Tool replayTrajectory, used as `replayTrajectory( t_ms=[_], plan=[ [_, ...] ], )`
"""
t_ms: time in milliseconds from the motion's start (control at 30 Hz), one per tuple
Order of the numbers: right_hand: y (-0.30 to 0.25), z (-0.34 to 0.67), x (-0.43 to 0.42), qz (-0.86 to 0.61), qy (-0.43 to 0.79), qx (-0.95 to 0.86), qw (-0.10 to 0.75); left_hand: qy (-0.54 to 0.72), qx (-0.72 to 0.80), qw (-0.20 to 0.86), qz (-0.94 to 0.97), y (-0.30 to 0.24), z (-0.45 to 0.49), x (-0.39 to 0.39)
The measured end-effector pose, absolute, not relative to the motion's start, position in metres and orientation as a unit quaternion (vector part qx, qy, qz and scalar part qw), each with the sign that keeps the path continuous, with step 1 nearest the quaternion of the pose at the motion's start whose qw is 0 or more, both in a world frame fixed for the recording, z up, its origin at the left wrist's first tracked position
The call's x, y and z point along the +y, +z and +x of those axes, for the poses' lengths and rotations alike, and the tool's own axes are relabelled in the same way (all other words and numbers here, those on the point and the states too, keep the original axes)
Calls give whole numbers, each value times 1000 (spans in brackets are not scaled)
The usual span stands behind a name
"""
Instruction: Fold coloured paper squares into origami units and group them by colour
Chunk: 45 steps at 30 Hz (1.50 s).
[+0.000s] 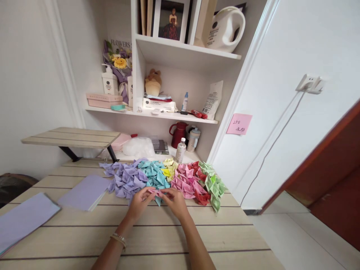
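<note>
Between my two hands is a small piece of folded pink paper, held just in front of the blue pile. My left hand pinches its left end, and my right hand pinches the right end. Fingers cover part of the paper, so its exact folded shape is hidden. Behind my hands lie heaps of folded paper pieces: purple ones at the left, blue ones in the middle, then yellow ones, pink ones, red ones and green ones at the right.
Purple paper sheets and another paper stack lie on the slatted table at the left. A small raised stand is at the back left. A clear bottle stands behind the heaps, below the white shelves.
</note>
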State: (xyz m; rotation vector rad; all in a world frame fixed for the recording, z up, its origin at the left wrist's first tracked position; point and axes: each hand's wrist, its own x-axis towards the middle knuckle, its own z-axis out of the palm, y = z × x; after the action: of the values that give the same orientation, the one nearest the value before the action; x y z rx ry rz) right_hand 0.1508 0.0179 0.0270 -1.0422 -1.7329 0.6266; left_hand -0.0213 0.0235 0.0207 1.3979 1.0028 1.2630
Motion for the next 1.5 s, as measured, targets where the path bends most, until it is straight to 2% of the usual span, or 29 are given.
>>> replayTrajectory(
  t_ms=[200,400,533,867,1200,1500],
  plan=[
    [26,151,18,-433,253,-714,488,512,432,394,629,26,-20,20],
    [25,149,13,-473,154,-746,442,526,423,295,677,27,-15,15],
    [23,140,12,-474,163,-716,486,544,447,267,659,20,-12,13],
    [22,134,17,-409,413,-534,614,572,409,351,618,17,-16,21],
    [33,156,18,-345,527,-572,525,578,379,399,602,28,-24,22],
    [26,147,21,-339,518,-541,569,568,403,467,545,25,-19,22]
  ],
)
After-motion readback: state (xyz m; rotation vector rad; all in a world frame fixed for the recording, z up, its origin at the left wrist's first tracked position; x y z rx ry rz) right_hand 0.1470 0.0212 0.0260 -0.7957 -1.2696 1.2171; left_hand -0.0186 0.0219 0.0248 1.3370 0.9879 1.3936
